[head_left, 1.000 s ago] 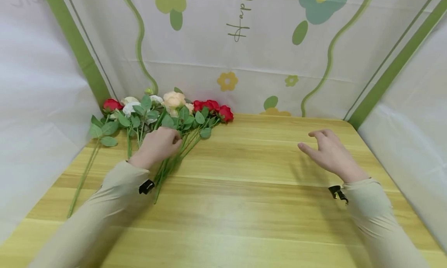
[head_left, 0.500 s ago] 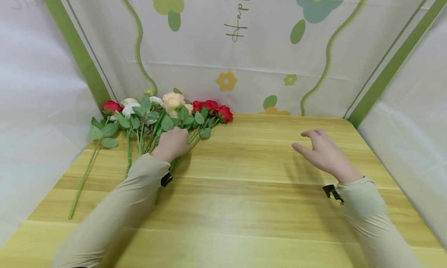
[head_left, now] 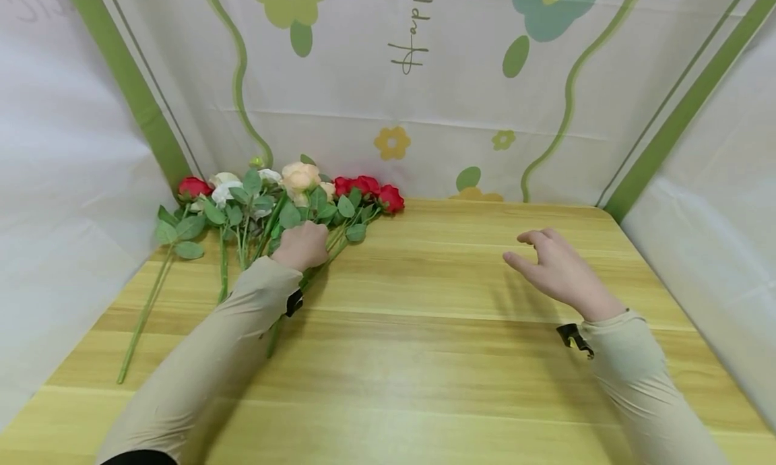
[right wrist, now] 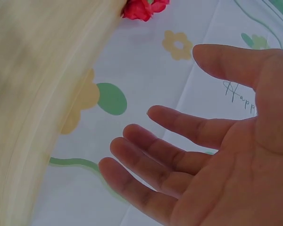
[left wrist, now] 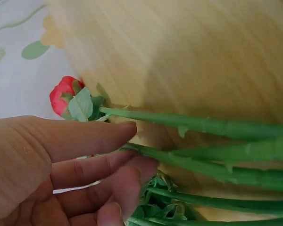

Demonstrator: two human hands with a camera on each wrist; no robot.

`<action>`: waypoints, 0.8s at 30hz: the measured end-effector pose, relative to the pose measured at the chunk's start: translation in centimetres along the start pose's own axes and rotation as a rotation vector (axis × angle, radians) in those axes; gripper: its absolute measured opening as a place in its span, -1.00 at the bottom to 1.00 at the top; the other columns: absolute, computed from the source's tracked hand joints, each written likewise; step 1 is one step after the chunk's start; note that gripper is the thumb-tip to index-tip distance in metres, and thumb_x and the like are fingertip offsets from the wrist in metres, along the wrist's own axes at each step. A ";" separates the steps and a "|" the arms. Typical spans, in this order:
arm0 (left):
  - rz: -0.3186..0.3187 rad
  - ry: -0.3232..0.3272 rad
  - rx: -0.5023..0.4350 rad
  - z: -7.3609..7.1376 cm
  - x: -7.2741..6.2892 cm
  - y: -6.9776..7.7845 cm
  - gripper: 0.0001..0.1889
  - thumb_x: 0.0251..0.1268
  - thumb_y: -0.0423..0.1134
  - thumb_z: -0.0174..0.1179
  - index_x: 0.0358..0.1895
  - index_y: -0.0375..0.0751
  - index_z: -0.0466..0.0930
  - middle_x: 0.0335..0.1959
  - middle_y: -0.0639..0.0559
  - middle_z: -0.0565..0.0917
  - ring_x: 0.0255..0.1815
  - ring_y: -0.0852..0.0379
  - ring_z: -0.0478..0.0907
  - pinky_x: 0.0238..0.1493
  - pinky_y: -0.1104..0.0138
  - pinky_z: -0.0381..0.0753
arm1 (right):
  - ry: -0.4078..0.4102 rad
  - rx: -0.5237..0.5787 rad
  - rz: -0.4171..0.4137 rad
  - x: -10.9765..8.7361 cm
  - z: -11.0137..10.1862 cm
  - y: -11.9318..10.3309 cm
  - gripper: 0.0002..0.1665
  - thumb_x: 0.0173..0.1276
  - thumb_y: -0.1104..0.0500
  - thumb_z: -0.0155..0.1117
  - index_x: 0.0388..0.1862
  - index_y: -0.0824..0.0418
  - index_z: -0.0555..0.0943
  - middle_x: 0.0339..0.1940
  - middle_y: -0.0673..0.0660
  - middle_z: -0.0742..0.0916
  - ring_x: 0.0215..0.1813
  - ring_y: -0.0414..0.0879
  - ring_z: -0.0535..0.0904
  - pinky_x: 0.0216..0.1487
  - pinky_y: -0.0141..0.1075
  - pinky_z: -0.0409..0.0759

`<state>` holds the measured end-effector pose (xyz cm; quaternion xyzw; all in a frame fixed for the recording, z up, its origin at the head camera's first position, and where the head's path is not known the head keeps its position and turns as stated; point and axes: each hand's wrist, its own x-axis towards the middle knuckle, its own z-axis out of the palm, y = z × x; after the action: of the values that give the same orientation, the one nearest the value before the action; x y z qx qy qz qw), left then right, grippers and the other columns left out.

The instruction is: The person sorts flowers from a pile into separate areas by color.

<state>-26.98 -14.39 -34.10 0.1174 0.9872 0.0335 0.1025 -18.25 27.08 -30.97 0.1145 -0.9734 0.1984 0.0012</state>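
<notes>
At the left of the head view my left hand (head_left: pixel 301 246) is low over the stems of several roses. The left wrist view shows its thumb and bent fingers apart around a green stem (left wrist: pixel 198 165), with a gap left between them. Another stem (left wrist: pixel 155 117) runs just above the thumb, towards a red rose (left wrist: pixel 63 95). In the head view, red roses (head_left: pixel 391 199) lie at the bunch's right end, beside a peach rose (head_left: pixel 300 176). My right hand (head_left: pixel 560 273) hovers over the table's right side, fingers loosely bent, holding nothing.
White roses (head_left: pixel 223 192) and a separate red rose (head_left: pixel 194 187) lie further left, its long stem (head_left: pixel 142 323) pointing towards the front. The wooden table (head_left: pixel 412 370) meets a printed white cloth (head_left: pixel 339 87) at the back. White cloth sides stand left and right.
My left hand has moved right and lower onto the stems, then nearly stopped. The right hand has drifted slightly left. The roses lie as before.
</notes>
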 end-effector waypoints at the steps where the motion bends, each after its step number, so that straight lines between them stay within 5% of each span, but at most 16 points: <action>1: -0.001 -0.006 -0.003 0.0 0.1 0.0 -0.89 0.33 -0.34 0.15 -0.40 -0.23 0.55 -0.50 -0.12 0.55 -0.56 0.02 0.42 -0.56 0.16 0.36 | 0.000 0.001 0.000 0.0 0.0 0.0 -0.17 0.51 -0.23 0.04 0.32 0.50 0.36 0.26 0.50 0.42 0.26 0.36 0.33 0.17 0.23 0.31; 6: -0.019 -0.046 -0.035 0.0 0.3 0.0 -0.92 0.25 -0.34 0.22 -0.39 -0.22 0.55 -0.46 -0.11 0.56 -0.53 0.01 0.43 -0.52 0.14 0.39 | 0.011 0.002 -0.009 -0.1 0.0 -0.1 -0.18 0.51 -0.22 0.05 0.31 0.50 0.37 0.24 0.49 0.44 0.23 0.35 0.36 0.15 0.23 0.33; 11: -0.033 -0.044 -0.141 -0.4 0.1 -0.4 -0.67 0.25 -0.27 0.33 -0.65 -0.15 0.46 -0.70 0.01 0.41 -0.69 0.13 0.27 -0.63 0.25 0.30 | 0.017 0.007 -0.021 -0.1 0.2 -0.2 -0.18 0.51 -0.22 0.05 0.30 0.51 0.38 0.24 0.50 0.45 0.22 0.36 0.38 0.14 0.23 0.34; 16: 0.006 0.009 -0.224 -1.2 -0.6 -1.1 -0.49 0.29 -0.21 0.34 -0.80 -0.03 0.31 -0.82 0.13 0.14 -0.77 0.21 0.05 -0.72 0.34 0.11 | 0.018 0.007 -0.036 -0.1 0.4 -0.4 -0.23 0.52 -0.17 0.07 0.27 0.52 0.41 0.21 0.49 0.48 0.19 0.35 0.40 0.12 0.21 0.36; 24: 0.076 0.146 -0.378 -1.2 -1.7 -2.5 -0.46 0.36 -0.22 0.23 -0.85 -0.04 0.34 -0.88 0.15 0.17 -0.81 0.23 -0.01 -0.72 0.36 0.04 | -0.005 0.015 -0.029 -0.2 0.7 -0.6 -0.20 0.51 -0.22 0.05 0.28 0.50 0.42 0.20 0.47 0.49 0.14 0.31 0.44 0.07 0.20 0.40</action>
<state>-26.18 -17.29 -32.78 0.1304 0.9631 0.2304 0.0493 -17.92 26.28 -31.35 0.1293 -0.9701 0.2053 0.0010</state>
